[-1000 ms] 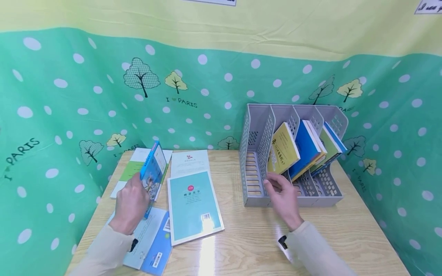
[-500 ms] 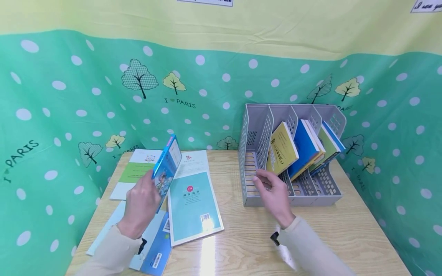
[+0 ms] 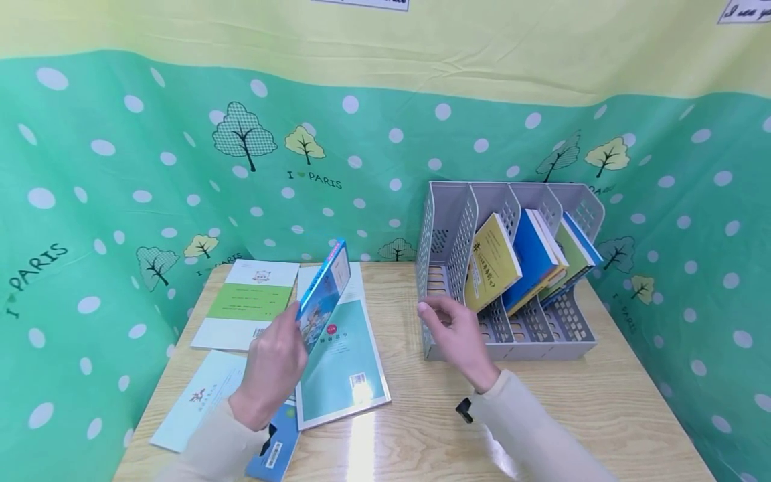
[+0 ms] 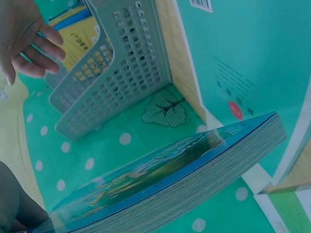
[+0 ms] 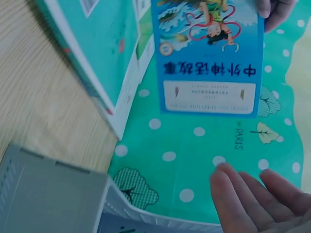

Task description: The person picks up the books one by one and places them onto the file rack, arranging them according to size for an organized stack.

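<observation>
My left hand point(image 3: 274, 365) grips a blue paperback book point(image 3: 323, 294) by its edge and holds it tilted above the teal book point(image 3: 343, 375). The right wrist view shows its illustrated cover point(image 5: 209, 53) upside down; in the left wrist view its page edges point(image 4: 209, 189) face the camera. My right hand point(image 3: 454, 335) is in the air at the front left of the grey file rack point(image 3: 512, 351), fingers loosely bent, holding nothing. In the rack, a yellow book point(image 3: 492, 264), a blue book point(image 3: 530, 258) and a green book point(image 3: 569, 258) lean in separate compartments.
A white-and-green book point(image 3: 247, 301) lies at the back left of the wooden table point(image 3: 421, 428). In front of it are a pale blue book point(image 3: 195, 395) and a blue book with a barcode point(image 3: 277, 448). A polka-dot cloth point(image 3: 373, 201) hangs behind.
My left hand has carried the blue paperback to the right, from over the white-and-green book to over the teal one. My right hand has shifted left, away from the yellow book.
</observation>
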`<state>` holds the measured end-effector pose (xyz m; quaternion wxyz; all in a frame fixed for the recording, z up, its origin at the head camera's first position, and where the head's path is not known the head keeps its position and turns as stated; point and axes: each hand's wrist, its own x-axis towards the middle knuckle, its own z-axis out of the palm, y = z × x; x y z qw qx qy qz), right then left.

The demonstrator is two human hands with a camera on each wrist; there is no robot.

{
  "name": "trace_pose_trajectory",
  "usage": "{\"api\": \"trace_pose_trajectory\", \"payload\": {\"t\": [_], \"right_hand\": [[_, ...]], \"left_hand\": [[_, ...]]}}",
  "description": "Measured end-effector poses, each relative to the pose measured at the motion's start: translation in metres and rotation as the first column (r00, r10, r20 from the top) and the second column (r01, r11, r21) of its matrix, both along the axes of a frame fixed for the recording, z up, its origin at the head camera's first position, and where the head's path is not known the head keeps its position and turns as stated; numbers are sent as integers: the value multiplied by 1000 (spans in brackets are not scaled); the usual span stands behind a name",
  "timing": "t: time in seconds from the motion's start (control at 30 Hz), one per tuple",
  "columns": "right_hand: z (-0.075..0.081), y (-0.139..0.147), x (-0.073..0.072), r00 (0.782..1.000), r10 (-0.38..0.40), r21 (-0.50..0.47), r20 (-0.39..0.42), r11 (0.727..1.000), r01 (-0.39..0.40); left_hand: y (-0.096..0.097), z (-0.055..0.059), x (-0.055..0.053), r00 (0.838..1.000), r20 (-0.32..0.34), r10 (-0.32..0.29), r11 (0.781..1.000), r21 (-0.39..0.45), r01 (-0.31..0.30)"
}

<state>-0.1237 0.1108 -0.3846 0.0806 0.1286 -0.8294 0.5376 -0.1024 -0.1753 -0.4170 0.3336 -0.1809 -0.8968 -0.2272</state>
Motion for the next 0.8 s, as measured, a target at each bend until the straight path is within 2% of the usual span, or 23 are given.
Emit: {"api": "trace_pose_trajectory", "payload": {"t": [0.13,0.27,0.47,0.67,0.8], "right_hand": [[-10,-2,-9,994,56,-76,96,996,-49],[-24,-3,-20,962,144,-179,234,979,-103],[-25,-7,-22,880,306,-303,364,932,-198],[-20,-9,-20,824,392,-402,410,888,-222],[-18,-10,-19,746,485,-486,456,838,-248]], "left_hand": [[8,0,4,998,-35,-53,999,-9,53],[16,0,7,993,-72,-90,996,-31,88],[29,4,11,986,-101,-136,990,-45,132],[41,6,15,969,-165,-182,983,-60,174],[47,6,18,957,-195,-216,976,-60,208]]}}
